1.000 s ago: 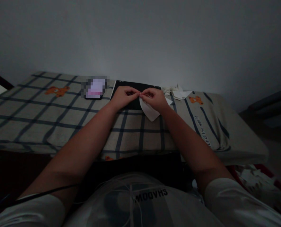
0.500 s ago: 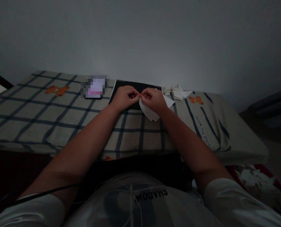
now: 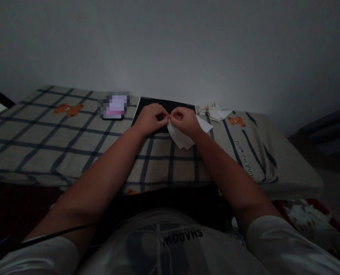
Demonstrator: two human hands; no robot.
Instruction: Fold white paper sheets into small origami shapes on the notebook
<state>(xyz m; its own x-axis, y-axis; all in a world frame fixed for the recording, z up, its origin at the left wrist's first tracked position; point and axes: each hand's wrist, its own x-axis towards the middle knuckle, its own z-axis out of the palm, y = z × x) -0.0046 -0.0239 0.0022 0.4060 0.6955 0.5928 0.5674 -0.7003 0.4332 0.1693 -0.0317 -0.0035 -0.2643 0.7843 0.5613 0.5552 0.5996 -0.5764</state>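
Overall, a beige, blue-checked, cloth-covered table (image 3: 61,149) stands beside a red container (image 3: 320,206) of white paper scraps (image 3: 304,217) at lower right. On the table lies a black rectangular pad (image 3: 165,102); over it the left hand (image 3: 150,117) and right hand (image 3: 187,119), fingertips pinched together, hold a thin white paper sheet (image 3: 181,138) that reaches past the pad's near edge.

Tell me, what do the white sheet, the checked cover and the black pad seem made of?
White sheet: probably thin matte paper, given its crisp, pointed corners.
Checked cover: likely dull woven cloth, judging by the soft wrinkles at the right.
Black pad: flat and straight-edged, perhaps card or plastic; the dim light leaves that open.
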